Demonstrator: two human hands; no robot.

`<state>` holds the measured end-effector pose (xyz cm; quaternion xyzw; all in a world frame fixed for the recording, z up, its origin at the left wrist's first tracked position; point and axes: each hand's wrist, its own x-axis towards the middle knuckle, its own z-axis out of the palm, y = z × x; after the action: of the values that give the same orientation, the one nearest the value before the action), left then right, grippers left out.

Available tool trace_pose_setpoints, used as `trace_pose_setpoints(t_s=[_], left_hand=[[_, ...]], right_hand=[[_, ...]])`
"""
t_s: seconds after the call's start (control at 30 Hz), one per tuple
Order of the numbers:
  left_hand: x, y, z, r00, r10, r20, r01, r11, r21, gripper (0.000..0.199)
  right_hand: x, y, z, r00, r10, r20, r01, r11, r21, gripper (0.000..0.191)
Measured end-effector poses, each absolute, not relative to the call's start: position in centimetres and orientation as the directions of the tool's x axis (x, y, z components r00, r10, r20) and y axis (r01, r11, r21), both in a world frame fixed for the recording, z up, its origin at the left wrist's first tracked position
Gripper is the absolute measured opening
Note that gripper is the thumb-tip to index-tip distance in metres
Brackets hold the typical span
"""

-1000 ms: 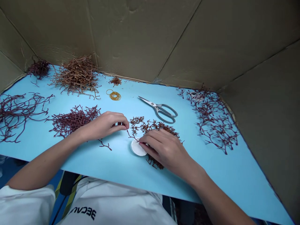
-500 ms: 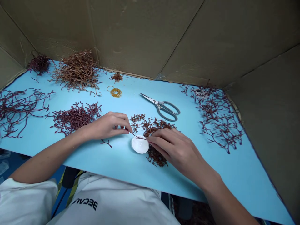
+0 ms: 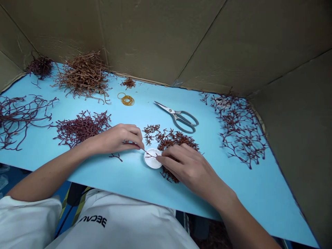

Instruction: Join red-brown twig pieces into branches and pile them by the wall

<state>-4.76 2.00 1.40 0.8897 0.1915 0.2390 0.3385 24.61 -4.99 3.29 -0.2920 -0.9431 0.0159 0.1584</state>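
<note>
My left hand (image 3: pixel 127 139) pinches one end of a thin brown branched twig (image 3: pixel 148 154). The twig stretches over a small white round dish (image 3: pixel 153 164), and my right hand (image 3: pixel 183 159) has its fingertips closed on the other end, above the dish's right side. Under and behind my right hand spreads a heap of short brown twig pieces (image 3: pixel 178 139), partly hidden by it. A single small forked twig (image 3: pixel 116 157) lies on the blue table just below my left wrist.
Scissors with grey handles (image 3: pixel 178 117) lie beyond my hands, beside yellow rubber bands (image 3: pixel 127 100). Reddish twig piles (image 3: pixel 81 128) and a tall brown pile (image 3: pixel 84 74) sit on the left; branched twigs (image 3: pixel 240 128) spread on the right. Cardboard walls (image 3: pixel 145 41) enclose the table.
My right hand has moved slightly left and down, its fingertips now over the dish. The twig between my hands shows more of its forks. The view has shifted slightly.
</note>
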Motion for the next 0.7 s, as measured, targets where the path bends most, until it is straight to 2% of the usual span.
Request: trace_pose_setpoints(t_s=[0.3,0.7], left_hand=[[-4.7,1.8,1.6,0.802,0.516,0.301,0.185,-0.693,0.696,0.018],[-4.4,1.5,1.4,0.811,0.511,0.283,0.166,-0.666,0.727,0.017]], right_hand=[[24.4,-5.1,3.5,-0.787,0.543,0.293,0.54,0.836,-0.098,0.029],[25.6,-5.7,4.6,-0.766,0.602,0.224,0.59,0.798,-0.123,0.024]])
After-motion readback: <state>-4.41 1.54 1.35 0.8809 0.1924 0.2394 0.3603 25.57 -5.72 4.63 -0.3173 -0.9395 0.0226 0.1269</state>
